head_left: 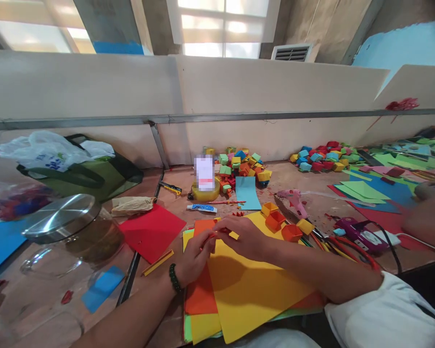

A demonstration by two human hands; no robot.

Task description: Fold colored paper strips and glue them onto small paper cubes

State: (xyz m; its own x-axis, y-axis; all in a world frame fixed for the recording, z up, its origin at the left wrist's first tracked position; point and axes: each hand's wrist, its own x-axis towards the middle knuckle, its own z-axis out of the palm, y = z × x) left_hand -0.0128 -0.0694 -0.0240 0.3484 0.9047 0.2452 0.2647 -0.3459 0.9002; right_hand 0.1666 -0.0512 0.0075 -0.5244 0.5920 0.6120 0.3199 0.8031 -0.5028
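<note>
My left hand (195, 257), with a dark bead bracelet at its wrist, and my right hand (243, 240) meet fingertip to fingertip above a stack of coloured paper. Both are closed in a pinch around a small red-orange piece (213, 235), mostly covered by the fingers; its kind is not clear. Beneath them lie a large yellow sheet (257, 295) and an orange sheet (202, 295). Just beyond my right hand sit folded orange paper cups (274, 220) and a yellow paper cube (305, 226).
Piles of small paper cubes (244, 166) stand at the back. A glass jug (90, 232) and red sheet (154, 232) lie left. Right are a pink glue gun (293, 200), purple power strip (362, 235), pliers and another person's blurred hand (426, 215). A cutter (171, 187) lies behind.
</note>
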